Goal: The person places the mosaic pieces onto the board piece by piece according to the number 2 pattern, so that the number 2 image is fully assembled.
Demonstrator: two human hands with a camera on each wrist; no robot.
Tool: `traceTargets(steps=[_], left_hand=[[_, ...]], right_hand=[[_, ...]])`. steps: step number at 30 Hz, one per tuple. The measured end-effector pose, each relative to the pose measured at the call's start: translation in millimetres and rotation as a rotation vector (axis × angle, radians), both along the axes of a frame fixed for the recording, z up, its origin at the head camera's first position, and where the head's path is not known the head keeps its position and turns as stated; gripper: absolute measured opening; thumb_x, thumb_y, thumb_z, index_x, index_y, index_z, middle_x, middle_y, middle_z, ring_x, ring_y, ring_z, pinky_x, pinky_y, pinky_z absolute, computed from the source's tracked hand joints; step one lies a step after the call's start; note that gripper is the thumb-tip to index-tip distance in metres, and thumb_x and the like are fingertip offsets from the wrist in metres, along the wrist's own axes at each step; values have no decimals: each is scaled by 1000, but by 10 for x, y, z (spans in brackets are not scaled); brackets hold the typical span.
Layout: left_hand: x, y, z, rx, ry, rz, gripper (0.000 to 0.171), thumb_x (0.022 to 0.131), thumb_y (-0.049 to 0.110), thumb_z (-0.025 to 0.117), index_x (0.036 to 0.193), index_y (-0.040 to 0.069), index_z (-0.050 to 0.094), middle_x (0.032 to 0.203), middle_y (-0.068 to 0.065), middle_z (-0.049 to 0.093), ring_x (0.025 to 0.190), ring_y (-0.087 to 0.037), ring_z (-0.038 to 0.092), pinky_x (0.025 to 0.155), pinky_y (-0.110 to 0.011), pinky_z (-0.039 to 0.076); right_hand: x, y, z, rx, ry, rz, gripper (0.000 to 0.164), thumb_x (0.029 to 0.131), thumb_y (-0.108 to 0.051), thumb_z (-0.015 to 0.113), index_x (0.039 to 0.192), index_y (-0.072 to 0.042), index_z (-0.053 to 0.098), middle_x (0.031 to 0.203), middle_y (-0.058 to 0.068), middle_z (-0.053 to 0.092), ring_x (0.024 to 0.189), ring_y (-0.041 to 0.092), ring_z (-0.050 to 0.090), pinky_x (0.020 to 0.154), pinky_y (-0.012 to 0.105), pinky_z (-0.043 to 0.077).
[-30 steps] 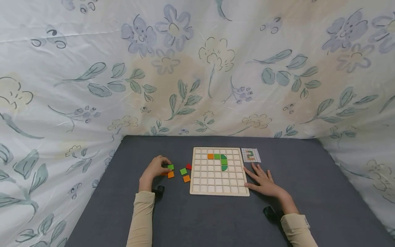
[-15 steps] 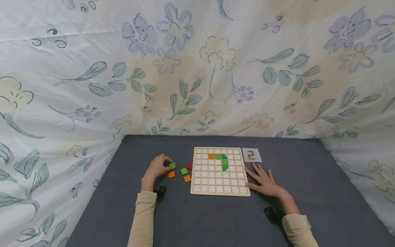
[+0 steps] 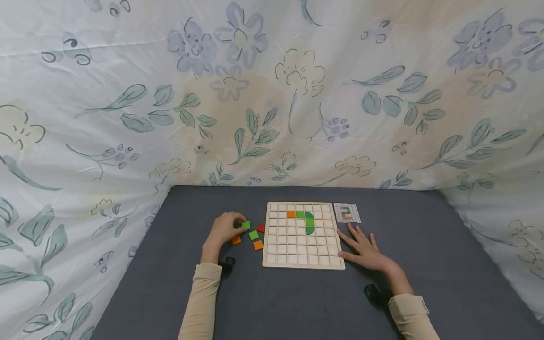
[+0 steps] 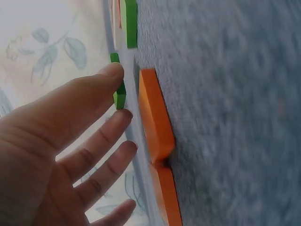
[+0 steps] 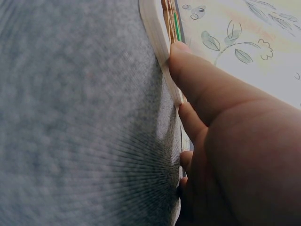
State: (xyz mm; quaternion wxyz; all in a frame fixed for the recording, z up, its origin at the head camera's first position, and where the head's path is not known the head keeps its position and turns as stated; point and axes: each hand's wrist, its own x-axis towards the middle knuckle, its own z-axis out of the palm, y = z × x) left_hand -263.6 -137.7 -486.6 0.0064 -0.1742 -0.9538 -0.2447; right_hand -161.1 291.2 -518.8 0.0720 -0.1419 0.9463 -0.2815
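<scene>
My left hand [image 3: 224,228] pinches a green square tile [image 4: 120,96] between thumb and fingers, raised over the tabletop left of the board. Two orange tiles [image 4: 157,120] lie just below that hand in the left wrist view. My right hand [image 3: 364,249] lies with fingers spread, its thumb and index fingertip at the right edge of the wooden grid board [image 3: 284,259]. On the board are an orange square [image 3: 291,214], two green squares [image 3: 300,214] and two dark green rounded pieces [image 3: 310,230], set in a hook shape.
Between the left hand and the board lie a loose green tile [image 3: 253,235], a red piece [image 3: 261,228] and an orange tile [image 3: 258,245]. A pattern card [image 3: 347,213] sits by the board's upper right corner. A floral cloth [image 3: 272,94] hangs behind the dark table [image 3: 297,302].
My left hand has lifted the green tile and carried it right, toward the board. The right hand stays at the board's edge.
</scene>
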Motion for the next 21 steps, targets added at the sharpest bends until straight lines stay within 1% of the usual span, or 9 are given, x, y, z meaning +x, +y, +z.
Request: traceTargets(steps=[8,16,21], left_hand=[[8,128,19,-22,0,-16,23,78,28,75,98,16,71,94,-2,65,90,-21,57,88,-44,44],[20,198,10,-15,23,-61,23,78,28,75,98,18,71,93,-1,65,89,-20,57,89,-44,43],[19,235,18,1,7,-77,23,79,28,74,100,18,71,94,0,65,91,-20,57,93,-45,42]], right_hand=[[5,-2,11,6,-2,-2,71,88,-45,57,147,-17,28,153,22,7,139,46,-2,102,69,-10],[6,-3,7,2,-2,0,71,88,-44,58,147,-16,28,153,22,7,139,46,-2,102,69,-10],[-2,-2,-8,3,-2,3,72,88,-44,57,147,-16,28,153,22,7,139,46,-2,102,69,-11]])
